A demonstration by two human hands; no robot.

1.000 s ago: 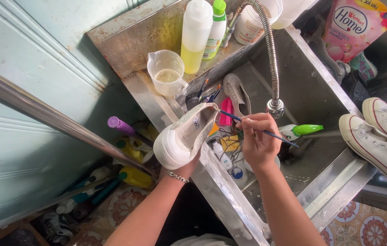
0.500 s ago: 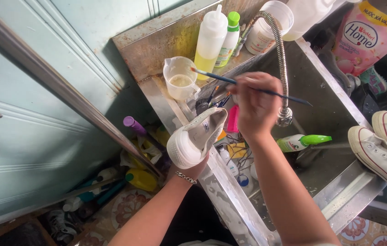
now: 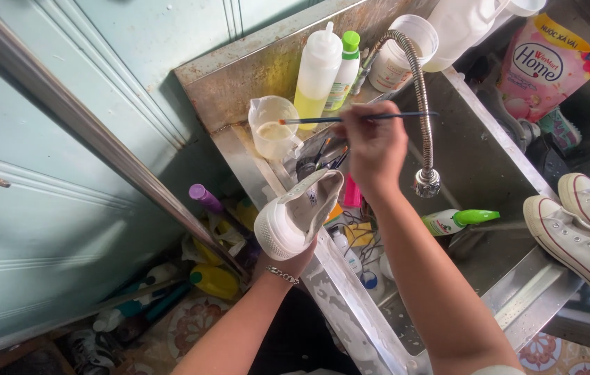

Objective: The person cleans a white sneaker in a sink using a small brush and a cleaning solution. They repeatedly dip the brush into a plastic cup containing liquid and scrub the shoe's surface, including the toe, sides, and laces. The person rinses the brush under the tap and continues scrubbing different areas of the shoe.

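White sneaker (image 3: 295,221), cupped from beneath in the closed left hand (image 3: 288,262) over the sink rim (image 3: 350,305), sole outward for access; beyond, right hand (image 3: 376,147) pinching a thin paintbrush (image 3: 323,120), bristles at the plastic cup (image 3: 273,128) for loading.

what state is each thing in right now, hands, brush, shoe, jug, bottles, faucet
left hand: gripping a white sneaker, toe toward the camera
right hand: pinching a thin paintbrush, held level
paintbrush tip: over the clear measuring jug
measuring jug: upright, pale liquid inside
squeeze bottle: upright, capped, part full of yellow liquid
green-capped bottle: lying on its side in the sink
faucet hose: bent over the sink, no water running
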